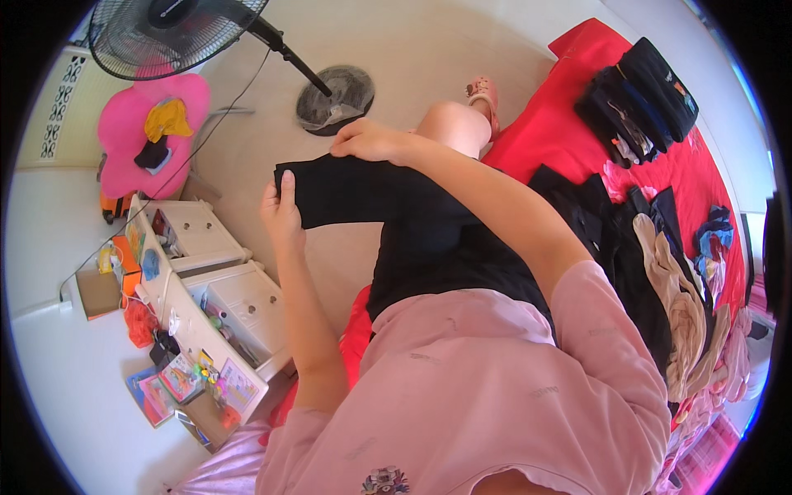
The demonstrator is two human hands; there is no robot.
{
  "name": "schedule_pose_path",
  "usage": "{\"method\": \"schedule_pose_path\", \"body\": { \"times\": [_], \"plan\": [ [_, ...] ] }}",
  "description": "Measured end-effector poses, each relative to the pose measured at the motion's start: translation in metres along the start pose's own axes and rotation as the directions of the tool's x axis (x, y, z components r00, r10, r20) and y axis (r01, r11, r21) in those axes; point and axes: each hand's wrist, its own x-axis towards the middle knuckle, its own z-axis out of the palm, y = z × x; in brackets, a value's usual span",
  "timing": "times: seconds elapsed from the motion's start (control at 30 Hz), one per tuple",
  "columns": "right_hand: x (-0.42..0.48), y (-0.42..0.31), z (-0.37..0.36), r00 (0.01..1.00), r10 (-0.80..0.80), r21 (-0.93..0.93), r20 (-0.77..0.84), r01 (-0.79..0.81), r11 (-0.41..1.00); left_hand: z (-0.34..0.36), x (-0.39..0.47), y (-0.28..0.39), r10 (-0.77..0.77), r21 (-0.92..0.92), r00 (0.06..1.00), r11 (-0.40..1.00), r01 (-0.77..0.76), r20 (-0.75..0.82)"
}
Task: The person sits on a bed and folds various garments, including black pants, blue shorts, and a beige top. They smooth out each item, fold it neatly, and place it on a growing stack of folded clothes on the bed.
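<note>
A black garment [343, 189] stretches out to the left from my lap, one narrow part of it held up between both hands. My left hand [283, 207] grips its far left end, thumb laid over the cloth. Along the upper edge, my right hand [371, 142] pinches the fabric between thumb and fingers. Where the cloth reaches my lap, it merges with other black fabric, and I cannot tell where it ends. I sit on a bed with a red cover [526, 133].
Folded dark clothes [640, 102] are stacked on the bed at upper right. Loose black clothes [575, 207] and beige clothing [671, 309] lie beside me. A standing fan [334, 99] stands ahead. At left are a white cabinet with pulled-out drawers [232, 309] and a pink chair [120, 127].
</note>
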Motion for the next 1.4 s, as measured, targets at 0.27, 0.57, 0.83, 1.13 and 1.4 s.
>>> {"method": "schedule_pose_path", "body": {
  "times": [0.27, 0.57, 0.83, 1.13, 1.4],
  "plan": [
    [0.001, -0.001, 0.005, 0.994, -0.105, -0.123, 0.022, 0.107, 0.987, -0.003, -0.002, 0.001, -0.009, 0.032, 1.000, 0.999, 0.009, -0.030],
    [-0.015, 0.015, -0.026, 0.960, 0.025, 0.076, 0.280, -0.048, 0.996, 0.000, -0.005, -0.002, -0.041, 0.004, 0.998, 0.999, 0.042, -0.050],
    [-0.016, 0.032, -0.039, 0.946, 0.066, 0.126, 0.318, -0.111, 0.986, -0.004, 0.001, -0.011, -0.031, 0.004, 0.999, 1.000, 0.031, -0.025],
    [-0.036, 0.024, -0.059, 0.926, 0.055, -0.048, 0.373, -0.039, 0.998, 0.000, 0.001, -0.012, -0.086, -0.006, 0.996, 0.996, 0.086, -0.036],
    [-0.096, 0.045, -0.080, 0.910, -0.350, -0.543, -0.221, 0.183, 0.820, -0.001, 0.005, -0.011, -0.121, -0.026, 0.991, 0.992, 0.120, -0.050]
  ]
}}
